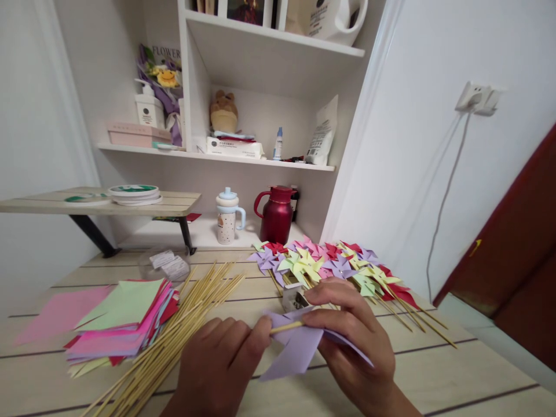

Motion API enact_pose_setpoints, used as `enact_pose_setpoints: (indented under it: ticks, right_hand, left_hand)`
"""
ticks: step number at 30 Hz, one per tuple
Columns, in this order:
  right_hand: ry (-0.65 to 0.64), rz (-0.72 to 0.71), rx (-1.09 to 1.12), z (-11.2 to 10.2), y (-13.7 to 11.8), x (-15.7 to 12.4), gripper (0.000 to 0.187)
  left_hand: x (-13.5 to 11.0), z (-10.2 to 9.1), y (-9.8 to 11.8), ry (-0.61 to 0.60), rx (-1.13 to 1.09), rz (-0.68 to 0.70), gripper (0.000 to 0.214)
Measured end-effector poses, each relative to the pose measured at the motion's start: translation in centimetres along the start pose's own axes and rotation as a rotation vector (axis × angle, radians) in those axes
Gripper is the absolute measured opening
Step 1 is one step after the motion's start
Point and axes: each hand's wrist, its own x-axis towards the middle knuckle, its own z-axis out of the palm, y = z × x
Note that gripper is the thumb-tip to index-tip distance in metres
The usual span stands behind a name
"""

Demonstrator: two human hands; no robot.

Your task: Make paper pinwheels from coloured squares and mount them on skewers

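A lilac paper pinwheel (295,351) is between my two hands, low over the table. My left hand (223,362) is closed around a thin wooden stick (286,328), whose end lies across the pinwheel's middle. My right hand (354,339) grips the pinwheel, with the fingers over the stick's tip and the thumb side behind the paper. Just beyond the right fingertips stands a small open box (294,297) with something metallic in it. Whether a pin joins stick and paper is hidden by the fingers.
Finished pinwheels on sticks (339,267) lie at the back right. Bare wooden sticks (160,339) are heaped left of my hands, beside a stack of coloured paper (119,310) and a clear round container (160,263). A red jug (277,215) and a cup (226,220) stand behind.
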Motion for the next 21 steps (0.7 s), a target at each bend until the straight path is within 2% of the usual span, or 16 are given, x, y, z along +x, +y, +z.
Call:
enact_pose_setpoints:
  ticks: [5,14,21]
  right_hand:
    - [0.020,0.003,-0.011,0.0,-0.3,0.0,0.032]
    - [0.062,0.007,-0.074,0.1,-0.6,0.7,0.025]
    - [0.055,-0.041,-0.111,0.2,0.1,0.6,0.025]
  left_hand:
    - [0.2,-0.1,0.0,0.014,0.040,0.026,0.026]
    - [0.4,0.3,1.1,0.073,0.038,-0.017,0.021]
    - [0.0,1.1,0.8,0.060,-0.004,-0.065,0.022]
